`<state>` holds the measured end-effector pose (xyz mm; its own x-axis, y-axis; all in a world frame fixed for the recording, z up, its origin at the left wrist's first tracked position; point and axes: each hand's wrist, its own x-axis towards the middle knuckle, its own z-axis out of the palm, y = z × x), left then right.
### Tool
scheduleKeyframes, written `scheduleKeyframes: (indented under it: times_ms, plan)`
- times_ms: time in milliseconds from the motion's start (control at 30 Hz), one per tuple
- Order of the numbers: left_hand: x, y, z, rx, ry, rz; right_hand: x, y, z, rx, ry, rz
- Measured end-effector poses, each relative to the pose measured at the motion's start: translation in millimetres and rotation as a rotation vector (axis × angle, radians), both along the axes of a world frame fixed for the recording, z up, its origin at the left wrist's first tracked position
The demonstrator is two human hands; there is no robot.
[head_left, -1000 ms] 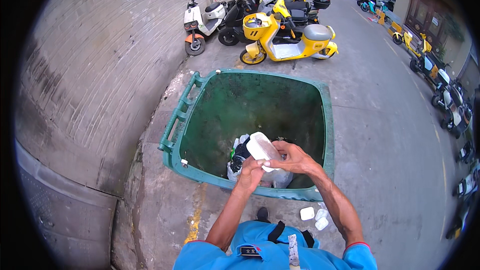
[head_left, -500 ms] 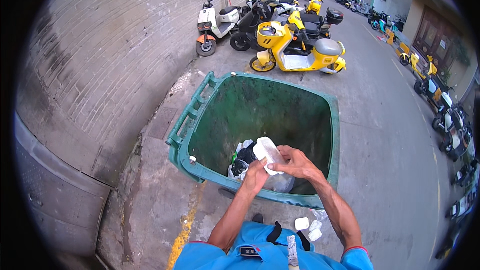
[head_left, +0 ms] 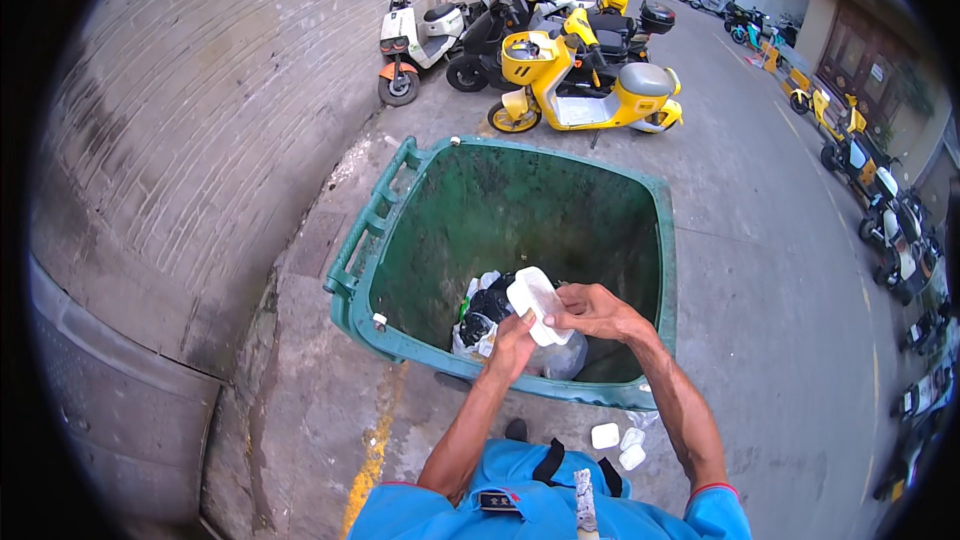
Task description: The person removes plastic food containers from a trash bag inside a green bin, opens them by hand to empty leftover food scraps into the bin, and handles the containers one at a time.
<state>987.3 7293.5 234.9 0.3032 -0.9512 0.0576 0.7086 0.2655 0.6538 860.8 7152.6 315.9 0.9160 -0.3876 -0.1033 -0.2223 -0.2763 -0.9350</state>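
White tub [head_left: 540, 308], tilted, gripped by the left hand [head_left: 513, 343] and the right hand [head_left: 597, 312] over an open green bin [head_left: 667, 275] holding bags [head_left: 488, 306]; 3 white pieces [head_left: 605, 436] lie on the pavement [head_left: 745, 360] nearby.

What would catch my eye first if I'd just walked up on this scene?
Probably the big green bin, open in the middle, with bagged rubbish at its bottom. Above it, the left hand and right hand hold a white plastic container between them. Just beyond the bin, a bright yellow scooter stands side-on.
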Motion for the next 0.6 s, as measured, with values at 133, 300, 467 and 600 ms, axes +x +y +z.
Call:
scheduleKeyframes:
  times_ms: [133, 300, 467, 600]
  plan:
    - [2.9, -1.7, 2.6, 0.024, -0.055, -0.018, 4.6, -8.9, 5.4, -0.046, 0.031, 0.06]
    - [8.7, -4.3, 2.3, 0.026, -0.11, -0.001, 15.9, -14.9, 26.5, -0.09, 0.234, 0.132]
    - [12.3, -0.8, 7.1, 0.064, -0.157, -0.013, 21.2, -16.4, 30.0, -0.103, 0.242, 0.161]
    - [18.5, 2.7, 10.2, 0.055, -0.153, -0.057, 27.4, -16.1, 36.8, -0.104, 0.316, 0.189]
